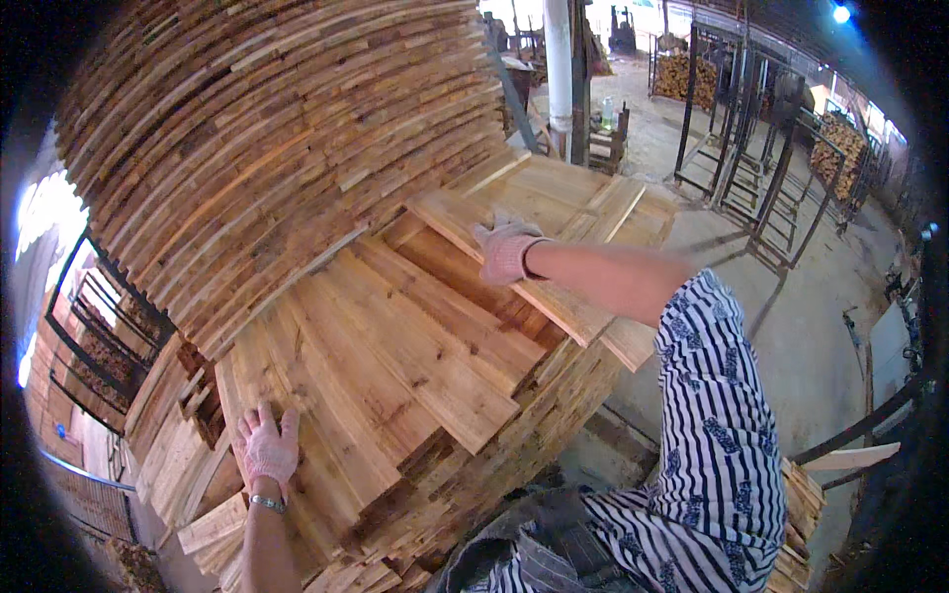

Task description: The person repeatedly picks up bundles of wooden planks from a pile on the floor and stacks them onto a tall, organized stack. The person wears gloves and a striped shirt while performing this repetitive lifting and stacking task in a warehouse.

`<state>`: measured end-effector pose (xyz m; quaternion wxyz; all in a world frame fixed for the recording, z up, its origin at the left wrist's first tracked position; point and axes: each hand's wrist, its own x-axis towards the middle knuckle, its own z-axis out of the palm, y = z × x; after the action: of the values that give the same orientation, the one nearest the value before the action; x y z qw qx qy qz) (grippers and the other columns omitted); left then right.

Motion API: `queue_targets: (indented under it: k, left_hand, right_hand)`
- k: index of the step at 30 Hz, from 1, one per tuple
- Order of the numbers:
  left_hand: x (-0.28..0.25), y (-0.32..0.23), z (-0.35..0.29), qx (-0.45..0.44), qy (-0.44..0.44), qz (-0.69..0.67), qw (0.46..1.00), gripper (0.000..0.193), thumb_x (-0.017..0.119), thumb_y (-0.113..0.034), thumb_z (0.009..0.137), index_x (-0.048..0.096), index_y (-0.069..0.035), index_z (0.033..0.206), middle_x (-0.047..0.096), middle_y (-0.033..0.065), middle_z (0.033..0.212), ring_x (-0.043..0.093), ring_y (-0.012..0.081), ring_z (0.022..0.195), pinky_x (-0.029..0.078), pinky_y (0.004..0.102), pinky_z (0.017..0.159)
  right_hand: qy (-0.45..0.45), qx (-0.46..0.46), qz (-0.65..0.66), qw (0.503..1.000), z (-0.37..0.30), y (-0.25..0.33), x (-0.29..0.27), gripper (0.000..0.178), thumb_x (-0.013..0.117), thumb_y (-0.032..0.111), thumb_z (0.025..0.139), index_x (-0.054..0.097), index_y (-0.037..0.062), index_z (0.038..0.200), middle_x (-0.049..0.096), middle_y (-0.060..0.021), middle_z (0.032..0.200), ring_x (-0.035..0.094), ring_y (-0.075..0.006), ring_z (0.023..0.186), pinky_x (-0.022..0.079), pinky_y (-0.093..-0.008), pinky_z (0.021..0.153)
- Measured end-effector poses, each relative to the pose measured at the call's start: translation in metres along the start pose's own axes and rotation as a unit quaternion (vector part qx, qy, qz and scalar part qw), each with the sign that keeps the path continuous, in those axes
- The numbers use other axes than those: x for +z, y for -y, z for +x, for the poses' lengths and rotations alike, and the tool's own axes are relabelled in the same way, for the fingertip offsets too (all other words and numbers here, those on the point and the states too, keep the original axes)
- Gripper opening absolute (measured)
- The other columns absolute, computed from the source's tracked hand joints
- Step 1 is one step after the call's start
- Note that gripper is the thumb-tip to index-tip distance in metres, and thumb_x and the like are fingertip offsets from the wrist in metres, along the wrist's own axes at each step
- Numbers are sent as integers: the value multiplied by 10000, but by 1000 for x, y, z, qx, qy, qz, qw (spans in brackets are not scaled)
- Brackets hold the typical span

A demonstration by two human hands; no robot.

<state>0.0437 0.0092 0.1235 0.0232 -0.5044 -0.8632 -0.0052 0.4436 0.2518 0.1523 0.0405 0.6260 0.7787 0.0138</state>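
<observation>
My left hand [265, 447], in a pale pinkish glove, lies with its fingers spread on the near-left boards of a layer of pale brown planks [371, 361]. Farther right, my right hand [507, 252], gloved the same way, is closed on a wooden board [561, 308]. That board sits raised at the right side of the layer, beside a darker reddish plank [435, 259]. Its underside and some of my right fingertips are hidden. The boards in the layer lie side by side with uneven near ends.
A tall wall of stacked planks [297, 128] rises behind the layer. More boards [554, 188] lie at the far right of the stack. Dark metal racks [756, 148] stand on the concrete floor [781, 326], near a white post [559, 69]. Loose wood pieces [801, 509] lie at lower right.
</observation>
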Motion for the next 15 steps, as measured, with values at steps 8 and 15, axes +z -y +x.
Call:
queue_targets:
  k: [8,15]
  left_hand:
    - [4,3,2,-14,15,7,1000,757,412,-582,1022,368,-39,1547,328,224,1615,226,391,1527,146,485,1253]
    - [13,9,8,-6,19,18,1000,738,404,-569,1033,354,-58,1564,326,229,1616,220,378,1533,125,468,1264]
  right_hand:
    - [-11,-110,178,978,50,-84,-7,846,813,306,636,526,69,1396,716,-216,1110,690,-364,1009,553,-465,849]
    - [64,-57,103,991,4,-83,-6,892,768,367,708,458,78,1492,656,-247,1264,640,-371,1170,515,-467,982]
